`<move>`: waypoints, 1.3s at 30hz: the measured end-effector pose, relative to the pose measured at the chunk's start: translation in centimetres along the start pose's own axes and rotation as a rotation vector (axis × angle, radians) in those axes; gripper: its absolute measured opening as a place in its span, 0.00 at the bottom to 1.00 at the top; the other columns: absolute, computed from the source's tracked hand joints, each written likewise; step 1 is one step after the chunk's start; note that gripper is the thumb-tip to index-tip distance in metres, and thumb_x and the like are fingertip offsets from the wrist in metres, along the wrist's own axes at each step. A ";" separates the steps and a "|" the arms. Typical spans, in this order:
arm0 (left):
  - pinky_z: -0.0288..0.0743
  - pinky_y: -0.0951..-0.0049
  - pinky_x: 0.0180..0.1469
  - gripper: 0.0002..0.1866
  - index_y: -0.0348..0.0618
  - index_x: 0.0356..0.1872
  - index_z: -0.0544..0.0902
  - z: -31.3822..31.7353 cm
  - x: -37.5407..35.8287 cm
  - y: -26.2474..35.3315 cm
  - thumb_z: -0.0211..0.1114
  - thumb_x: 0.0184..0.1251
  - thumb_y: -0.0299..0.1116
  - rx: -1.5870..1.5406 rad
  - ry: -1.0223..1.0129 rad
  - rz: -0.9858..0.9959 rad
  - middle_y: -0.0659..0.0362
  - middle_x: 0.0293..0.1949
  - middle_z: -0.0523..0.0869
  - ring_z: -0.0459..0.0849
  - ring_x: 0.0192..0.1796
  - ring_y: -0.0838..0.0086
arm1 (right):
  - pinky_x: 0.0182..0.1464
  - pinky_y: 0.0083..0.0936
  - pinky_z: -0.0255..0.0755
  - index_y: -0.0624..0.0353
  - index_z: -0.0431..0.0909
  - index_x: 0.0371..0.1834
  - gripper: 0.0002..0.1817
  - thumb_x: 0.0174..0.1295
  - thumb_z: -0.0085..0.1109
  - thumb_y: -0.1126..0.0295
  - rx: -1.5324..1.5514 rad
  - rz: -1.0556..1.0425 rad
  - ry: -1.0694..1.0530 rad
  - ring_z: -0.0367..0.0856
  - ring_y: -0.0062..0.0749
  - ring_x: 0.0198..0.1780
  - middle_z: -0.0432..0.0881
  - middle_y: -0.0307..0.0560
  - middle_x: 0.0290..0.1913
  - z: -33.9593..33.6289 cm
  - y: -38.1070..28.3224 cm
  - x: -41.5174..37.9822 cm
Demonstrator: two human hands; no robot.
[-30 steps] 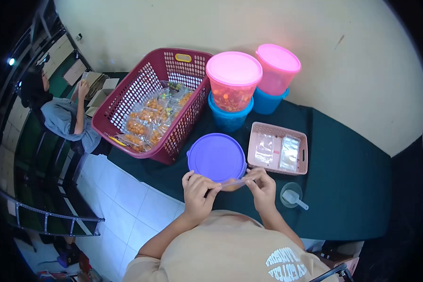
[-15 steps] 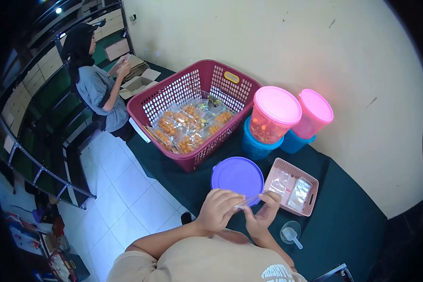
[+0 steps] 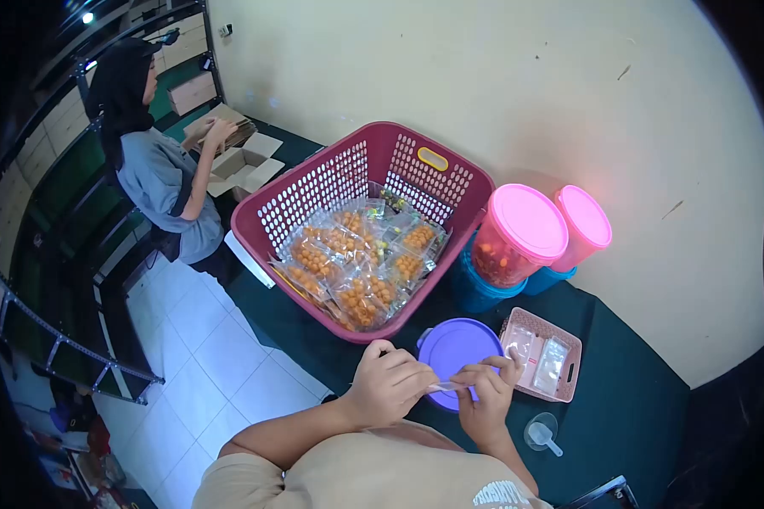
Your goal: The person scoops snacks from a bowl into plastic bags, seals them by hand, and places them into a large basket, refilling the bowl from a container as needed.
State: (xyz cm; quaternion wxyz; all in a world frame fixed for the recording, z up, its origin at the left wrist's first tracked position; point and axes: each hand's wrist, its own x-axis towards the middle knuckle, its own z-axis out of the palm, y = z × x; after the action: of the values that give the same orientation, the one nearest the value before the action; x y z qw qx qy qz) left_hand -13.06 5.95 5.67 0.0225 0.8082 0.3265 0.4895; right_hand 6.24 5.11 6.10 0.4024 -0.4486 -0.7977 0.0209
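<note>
Between my two hands, over the near edge of the purple lid (image 3: 465,349), a small clear plastic bag (image 3: 446,387) is stretched flat. My left hand (image 3: 389,386) pinches its left end, with the fingers curled together. At the other end, my right hand (image 3: 487,395) grips it between thumb and fingers. Just beyond my right hand is a pink tray (image 3: 572,357) with stacks of clear plastic bags (image 3: 552,363) in it. A small clear cup (image 3: 536,422) holding a white scoop (image 3: 548,439) stands to the right of that hand.
A large maroon basket (image 3: 474,174) contains many bags of round orange snacks (image 3: 348,246). Pink-lidded tubs (image 3: 530,225) sit on blue containers (image 3: 475,284) by the wall. At far left, a person (image 3: 157,178) handles cardboard beside an open box (image 3: 244,168).
The view has shifted, so the basket and tubs appear lower and larger. Both hands still hold the bag, which now shows more between them. The other person's hands have moved lower, toward the cardboard.
</note>
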 end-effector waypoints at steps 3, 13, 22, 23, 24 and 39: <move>0.62 0.67 0.40 0.04 0.46 0.31 0.82 -2.6 1.2 -2.5 0.66 0.60 0.33 -0.140 0.009 -0.021 0.66 0.30 0.84 0.78 0.31 0.71 | 0.65 0.50 0.51 0.48 0.80 0.27 0.09 0.44 0.70 0.72 -0.058 0.025 0.042 0.74 0.34 0.43 0.82 0.30 0.32 1.3 -1.1 1.8; 0.74 0.77 0.33 0.14 0.43 0.40 0.81 -4.5 4.8 -12.0 0.55 0.75 0.42 -0.948 0.011 -0.774 0.61 0.38 0.86 0.83 0.32 0.78 | 0.58 0.30 0.70 0.66 0.69 0.52 0.25 0.55 0.71 0.70 0.964 0.477 0.241 0.76 0.36 0.57 0.77 0.51 0.49 8.3 -8.5 8.5; 0.80 0.78 0.43 0.18 0.37 0.53 0.76 -7.6 5.0 -18.2 0.62 0.71 0.41 -1.334 -0.124 -0.964 0.57 0.44 0.84 0.83 0.41 0.78 | 0.53 0.27 0.76 0.67 0.68 0.58 0.23 0.63 0.64 0.70 1.182 0.964 -0.190 0.81 0.29 0.51 0.80 0.46 0.50 13.5 -6.0 11.7; 0.79 0.78 0.44 0.19 0.37 0.54 0.76 -7.9 4.7 -18.8 0.65 0.68 0.38 -1.271 -0.289 -0.961 0.57 0.45 0.84 0.83 0.42 0.78 | 0.53 0.27 0.76 0.67 0.68 0.58 0.23 0.63 0.64 0.70 1.181 0.965 -0.178 0.81 0.29 0.51 0.80 0.46 0.50 14.3 -5.2 11.9; 0.79 0.78 0.44 0.20 0.36 0.54 0.76 -8.1 4.6 -19.5 0.68 0.66 0.34 -1.201 -0.449 -0.952 0.57 0.46 0.84 0.83 0.44 0.78 | 0.53 0.27 0.76 0.66 0.68 0.60 0.23 0.64 0.62 0.71 1.134 0.886 -0.160 0.81 0.28 0.52 0.80 0.46 0.51 14.8 -4.8 12.6; 0.73 0.81 0.29 0.15 0.40 0.52 0.75 -7.9 5.2 -26.5 0.64 0.68 0.33 -0.976 -0.615 -1.207 0.62 0.38 0.83 0.80 0.36 0.82 | 0.36 0.18 0.74 0.61 0.73 0.56 0.20 0.65 0.62 0.66 1.008 0.853 -0.335 0.78 0.18 0.36 0.80 0.37 0.39 19.6 0.6 14.5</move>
State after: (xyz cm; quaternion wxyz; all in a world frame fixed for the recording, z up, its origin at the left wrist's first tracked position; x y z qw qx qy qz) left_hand -31.20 27.41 4.34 0.7167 0.4916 0.4341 0.2372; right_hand -10.26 22.47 1.68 0.3897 -0.4724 -0.4956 0.6160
